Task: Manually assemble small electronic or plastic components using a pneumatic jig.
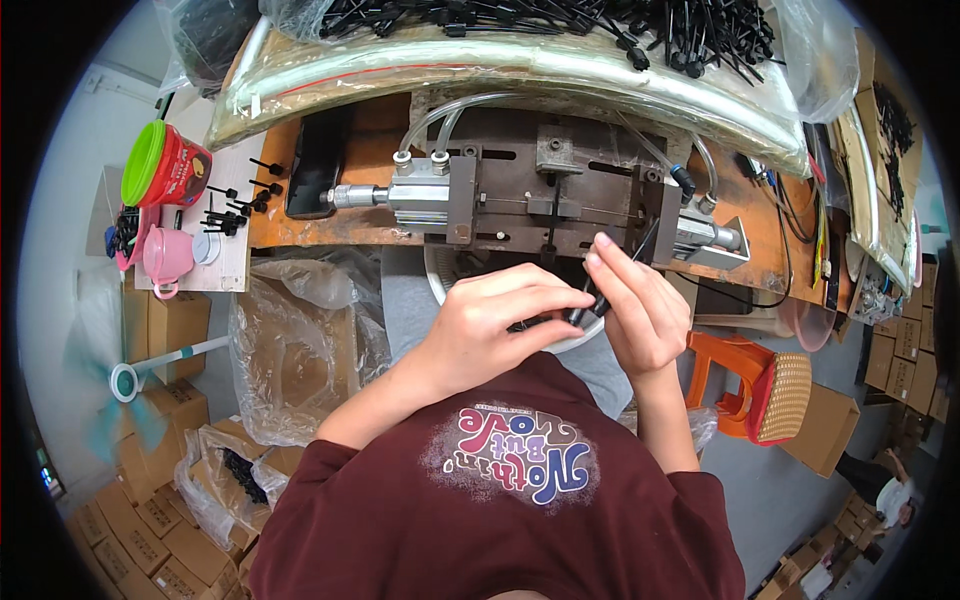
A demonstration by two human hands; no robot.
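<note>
In front of a dark metal fixture (510,230), my left hand (495,318) and my right hand (642,310) meet over my lap. The fingers of my left hand pinch the thick end of a black plastic part with a thin stem (588,314). My right hand's fingers close on the same part, with the stem slanting up past them toward the fixture. Silver pneumatic cylinders sit at the fixture's left (418,197) and right (705,236). Another black stemmed part (550,232) stands upright at the fixture's middle. My fingers partly hide the held part.
Beyond the fixture, a plastic-covered tray (420,75) carries many black stemmed parts (700,35). Loose parts (235,212), a red tub (180,168) and a pink cup (167,252) stand left. An orange stool (735,385) is at right; a fan (124,383) and cartons (150,535) are at left.
</note>
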